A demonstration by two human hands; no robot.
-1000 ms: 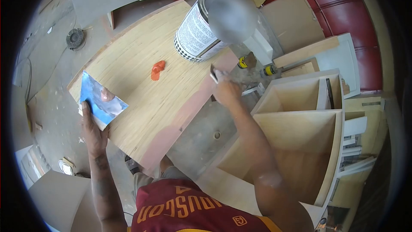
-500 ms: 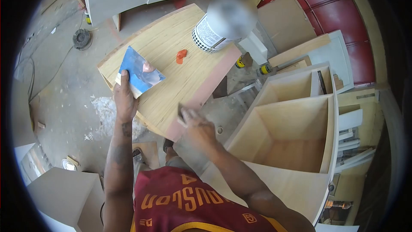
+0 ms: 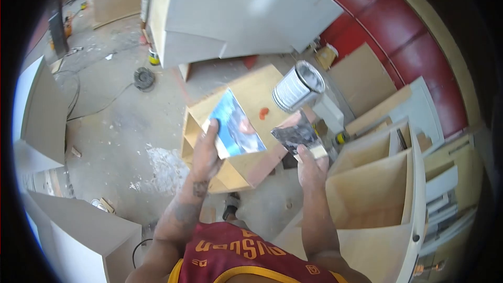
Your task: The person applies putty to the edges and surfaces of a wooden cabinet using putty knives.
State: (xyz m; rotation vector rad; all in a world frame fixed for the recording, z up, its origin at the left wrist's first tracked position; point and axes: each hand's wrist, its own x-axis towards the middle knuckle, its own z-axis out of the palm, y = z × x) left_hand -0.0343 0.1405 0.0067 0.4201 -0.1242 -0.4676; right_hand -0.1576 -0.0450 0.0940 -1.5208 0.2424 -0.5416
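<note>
In my left hand (image 3: 206,153) is a blue-faced filler spreader (image 3: 230,120) with pinkish filler smeared on it, my thumb pressed on its near edge. My right hand (image 3: 313,170) grips a dark-smeared filler spreader (image 3: 301,135) by its pale edge; pinkish paste lies along its far side. Both are held up above a light wooden cabinet (image 3: 262,84). On the cabinet's top sit an orange-red blob of paste (image 3: 263,112) and an open metal tin (image 3: 293,91), tilted in view. A pinkish strip (image 3: 264,167) of filler runs along the cabinet's right edge.
An open wooden cabinet (image 3: 377,188) stands close on my right. Large grey-white panels (image 3: 246,15) are across the far side, with white cabinets (image 3: 47,120) at left. A cable coil (image 3: 143,78) lies on the floor. Boards lean by a red wall (image 3: 408,26).
My right hand has lifted off the cabinet's pinkish edge and now holds its spreader up, facing the left one. The view has shifted, showing more floor and panels at the far side.
</note>
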